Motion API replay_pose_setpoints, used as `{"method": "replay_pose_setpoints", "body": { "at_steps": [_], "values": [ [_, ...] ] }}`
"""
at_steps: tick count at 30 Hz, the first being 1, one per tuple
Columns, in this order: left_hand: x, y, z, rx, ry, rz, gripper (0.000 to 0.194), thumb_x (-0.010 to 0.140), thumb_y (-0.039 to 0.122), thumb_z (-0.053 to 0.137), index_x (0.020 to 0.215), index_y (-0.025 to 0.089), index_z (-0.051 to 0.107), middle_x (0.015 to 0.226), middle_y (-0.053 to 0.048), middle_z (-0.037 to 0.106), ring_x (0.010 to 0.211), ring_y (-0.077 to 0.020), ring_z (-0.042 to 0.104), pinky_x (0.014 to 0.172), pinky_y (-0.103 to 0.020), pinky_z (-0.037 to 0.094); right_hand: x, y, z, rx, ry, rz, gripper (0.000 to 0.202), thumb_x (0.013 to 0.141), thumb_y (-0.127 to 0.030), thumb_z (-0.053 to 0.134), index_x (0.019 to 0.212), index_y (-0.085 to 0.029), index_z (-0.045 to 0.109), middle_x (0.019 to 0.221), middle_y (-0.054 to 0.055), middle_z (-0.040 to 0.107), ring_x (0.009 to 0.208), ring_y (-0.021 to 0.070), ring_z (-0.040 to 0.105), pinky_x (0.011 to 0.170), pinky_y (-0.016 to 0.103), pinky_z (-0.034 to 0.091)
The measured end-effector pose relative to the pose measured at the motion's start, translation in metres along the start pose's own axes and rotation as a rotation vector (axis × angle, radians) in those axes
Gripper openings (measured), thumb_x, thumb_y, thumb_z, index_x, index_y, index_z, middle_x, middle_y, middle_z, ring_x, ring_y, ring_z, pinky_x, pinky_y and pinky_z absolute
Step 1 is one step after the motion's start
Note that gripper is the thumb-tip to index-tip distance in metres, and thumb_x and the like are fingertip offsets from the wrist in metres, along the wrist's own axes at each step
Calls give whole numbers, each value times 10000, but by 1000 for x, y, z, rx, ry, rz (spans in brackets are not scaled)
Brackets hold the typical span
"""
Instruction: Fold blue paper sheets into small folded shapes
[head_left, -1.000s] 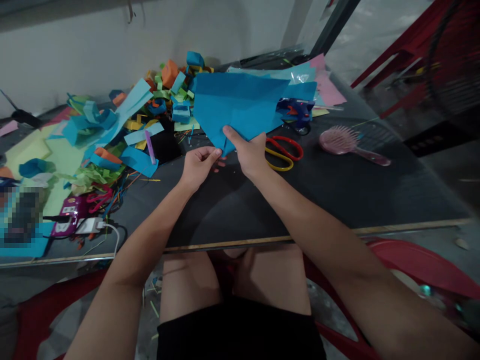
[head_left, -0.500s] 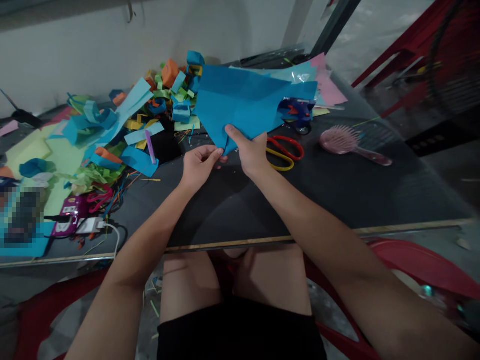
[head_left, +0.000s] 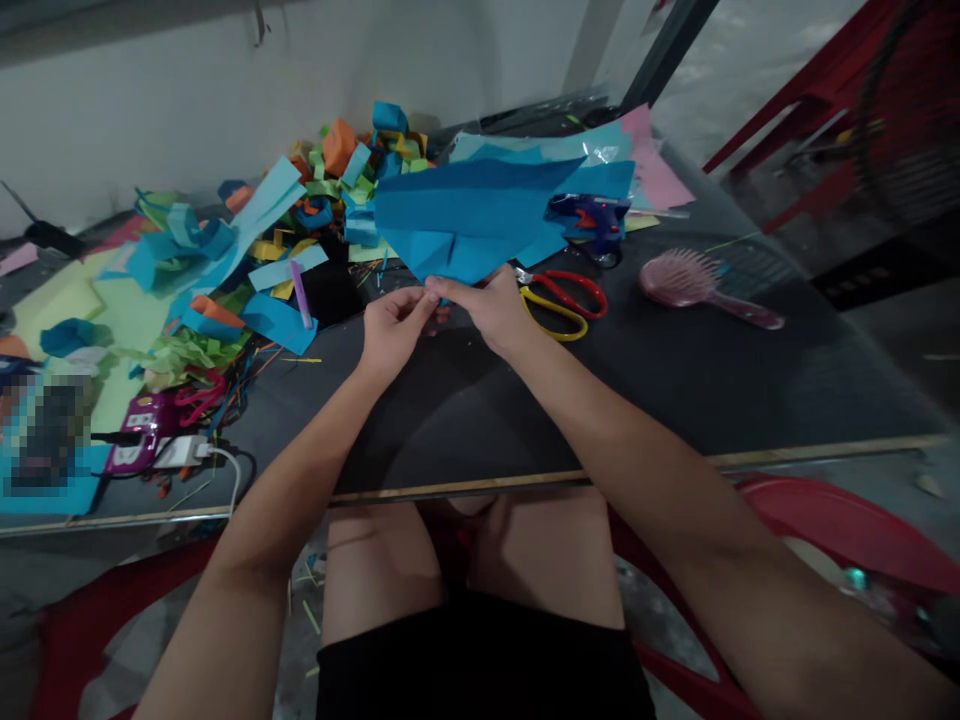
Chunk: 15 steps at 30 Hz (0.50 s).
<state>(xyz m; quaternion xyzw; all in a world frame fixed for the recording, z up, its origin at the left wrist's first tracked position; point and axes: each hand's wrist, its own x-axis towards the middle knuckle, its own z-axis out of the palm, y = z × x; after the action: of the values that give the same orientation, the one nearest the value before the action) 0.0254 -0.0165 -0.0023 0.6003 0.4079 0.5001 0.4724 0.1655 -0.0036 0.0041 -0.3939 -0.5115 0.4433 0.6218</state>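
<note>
A blue sheet of paper (head_left: pixel 465 215) is held just above the table, its near corner pinched between my two hands. Creases run across its surface, and its far edge dips away from me. My left hand (head_left: pixel 394 325) grips the corner between thumb and fingers. My right hand (head_left: pixel 491 308) meets it there, thumb laid along the corner and the other fingers out of sight underneath. Just right of my right hand lie scissors (head_left: pixel 574 293) with red and yellow handles. Behind them sits a dark blue glue gun (head_left: pixel 596 220), partly covered by the sheet.
A heap of folded paper pieces (head_left: pixel 352 165) lies at the back. Left are paper scraps (head_left: pixel 187 240), a purple strip (head_left: pixel 301 293) and a purple power adapter (head_left: pixel 142 430) with a cable. A pink hairbrush (head_left: pixel 697 285) rests right. The table's front edge (head_left: pixel 465 490) runs before my lap.
My right thumb has slid left and down to the corner beside my left fingers. The blue paper has tilted flatter, its far edge sinking towards the table.
</note>
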Motion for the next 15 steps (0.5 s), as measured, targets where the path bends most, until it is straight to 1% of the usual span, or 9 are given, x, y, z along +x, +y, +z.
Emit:
{"method": "replay_pose_setpoints", "body": {
  "at_steps": [3,5,8,11,13,15],
  "values": [
    [0,0,0,-30,-56,-27,472,754,620,750,828,154,764,764,-68,773,651,-131,717,540,-215,541,0,0,-1,-4,-1,41,412,610,-504,869,625,-221,570,678,-2,665,714,188,667,696,364,594],
    [-1,1,0,-30,-62,-30,452,736,601,773,815,155,772,750,-63,770,636,-125,707,533,-212,529,1,2,-2,-12,-9,56,411,619,-504,864,623,-220,567,680,5,665,728,200,674,707,378,600],
    [-1,1,-1,-18,-57,-24,397,722,546,803,807,158,789,728,-59,767,636,-129,705,542,-218,527,2,7,-2,9,32,42,390,613,-511,866,722,-222,628,808,30,725,879,240,709,835,425,608],
    [-2,2,-1,-16,-45,-34,350,706,502,825,782,161,800,697,-53,761,622,-130,704,541,-220,527,3,11,-1,52,104,-2,461,579,-539,881,868,-239,682,962,47,760,1058,273,702,1007,477,560],
    [-2,2,-1,-9,-30,-41,333,700,488,830,764,162,802,684,-49,758,615,-131,703,540,-223,528,4,12,-1,59,115,-18,532,570,-563,883,961,-254,698,1023,49,764,1128,284,687,1067,497,528],
    [-2,3,-1,-2,-20,-47,324,697,480,833,760,164,805,679,-46,758,610,-132,701,540,-226,530,4,13,-1,43,112,-14,579,574,-583,877,1028,-268,704,1058,45,765,1162,289,678,1089,507,514]
  ]
}}
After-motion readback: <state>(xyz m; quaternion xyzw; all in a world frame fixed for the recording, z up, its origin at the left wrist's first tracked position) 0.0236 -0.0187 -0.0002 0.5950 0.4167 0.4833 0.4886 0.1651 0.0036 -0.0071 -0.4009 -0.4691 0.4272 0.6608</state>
